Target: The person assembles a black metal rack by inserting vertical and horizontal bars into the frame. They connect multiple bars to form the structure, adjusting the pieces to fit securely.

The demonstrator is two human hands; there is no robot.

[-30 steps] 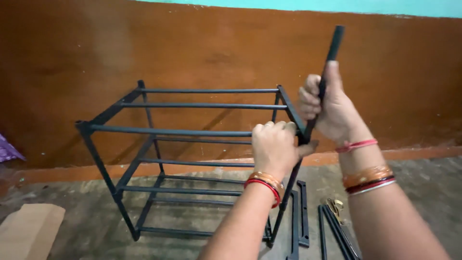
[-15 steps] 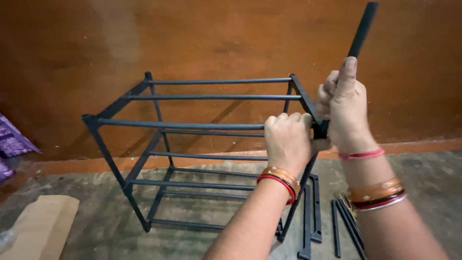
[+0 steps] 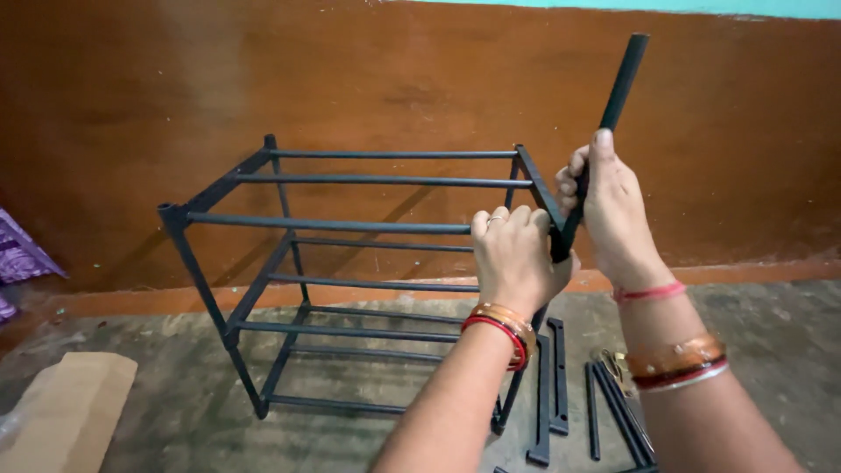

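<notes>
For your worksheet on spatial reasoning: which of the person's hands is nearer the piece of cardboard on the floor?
Left. The left hand grips the rack's near corner, closer to the cardboard at lower left; the right hand holds the black rod farther right.

The left hand [image 3: 515,261] covers the near right top corner of the black metal tube rack [image 3: 350,223], so the joint there is hidden. At 6 o'clock, the loose black metal bars [image 3: 613,412] on the floor run off the bottom edge. At 8 o'clock, the flat brown cardboard sheet [image 3: 70,407] and, at 9 o'clock, the purple patterned cloth [image 3: 22,258] are cut off.
</notes>
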